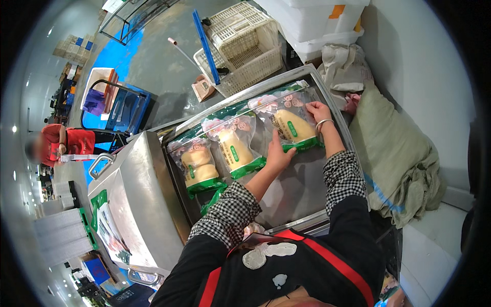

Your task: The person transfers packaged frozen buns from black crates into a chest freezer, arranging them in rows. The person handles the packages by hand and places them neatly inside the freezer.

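Three clear plastic bags with green ends, holding pale peeled lotus root, lie side by side in a shallow metal chamber. They are a left bag [198,166], a middle bag [233,145] and a right bag [290,123]. A thin bar [232,118] runs across their far ends. My right hand [320,113] pinches the right bag's far right edge. At that bag's near left side, my left hand [279,154] rests with fingers extended and thumb apart. Part of another green packet [212,200] shows below the left bag, partly behind my left sleeve.
The chamber's raised metal rim [327,84] surrounds the bags. Left of it stands a steel housing [148,189] with handles. Beyond are white plastic crates [245,41] and a blue trolley [128,110], with a person in red [76,140] further left. Greenish sacking [394,153] is heaped on the right.
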`<state>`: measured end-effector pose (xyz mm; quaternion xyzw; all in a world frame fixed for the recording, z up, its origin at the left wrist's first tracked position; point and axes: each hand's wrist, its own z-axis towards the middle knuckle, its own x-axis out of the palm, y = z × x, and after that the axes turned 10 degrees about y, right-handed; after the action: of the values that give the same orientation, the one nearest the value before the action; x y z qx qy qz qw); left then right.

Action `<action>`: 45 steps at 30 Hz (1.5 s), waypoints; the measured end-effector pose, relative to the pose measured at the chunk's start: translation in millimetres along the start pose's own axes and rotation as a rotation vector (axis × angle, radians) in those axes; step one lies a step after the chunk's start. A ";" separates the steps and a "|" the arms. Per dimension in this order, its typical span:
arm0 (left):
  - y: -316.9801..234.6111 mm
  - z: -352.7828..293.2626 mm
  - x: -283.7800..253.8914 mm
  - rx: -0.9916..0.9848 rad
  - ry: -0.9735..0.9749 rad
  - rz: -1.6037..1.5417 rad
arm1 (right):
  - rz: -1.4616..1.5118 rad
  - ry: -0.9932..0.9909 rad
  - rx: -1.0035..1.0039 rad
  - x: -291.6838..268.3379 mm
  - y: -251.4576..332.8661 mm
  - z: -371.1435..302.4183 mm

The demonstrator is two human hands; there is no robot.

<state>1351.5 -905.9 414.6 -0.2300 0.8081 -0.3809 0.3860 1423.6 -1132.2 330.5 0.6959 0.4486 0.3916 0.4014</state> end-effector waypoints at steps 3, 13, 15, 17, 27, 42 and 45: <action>-0.2 -2.4 3.8 0.014 0.028 0.046 | 0.014 -0.004 -0.010 -10.1 -3.4 0.1; -14.1 -1.2 -5.3 0.103 -0.134 0.281 | 0.017 -0.034 -0.032 -16.2 -0.6 -6.8; -21.5 5.1 -17.0 0.247 -0.251 0.395 | 0.030 -0.020 -0.020 -15.8 3.8 -4.4; -29.3 19.6 -38.4 0.364 -0.312 0.447 | 0.048 0.007 0.005 -11.1 14.9 -0.8; -24.2 63.4 -95.2 0.285 -0.124 0.956 | -0.060 -0.152 -0.046 16.8 37.5 20.3; -30.0 66.5 -96.8 0.253 -0.209 1.088 | -0.253 -0.234 0.031 27.6 50.5 20.2; -32.6 64.6 -108.0 0.290 -0.162 0.786 | -0.585 -0.288 -0.139 -1.9 26.2 22.0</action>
<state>1470.1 -881.9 462.3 0.1232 0.7393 -0.2952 0.5926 1451.1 -1145.8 345.8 0.5567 0.5402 0.1869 0.6028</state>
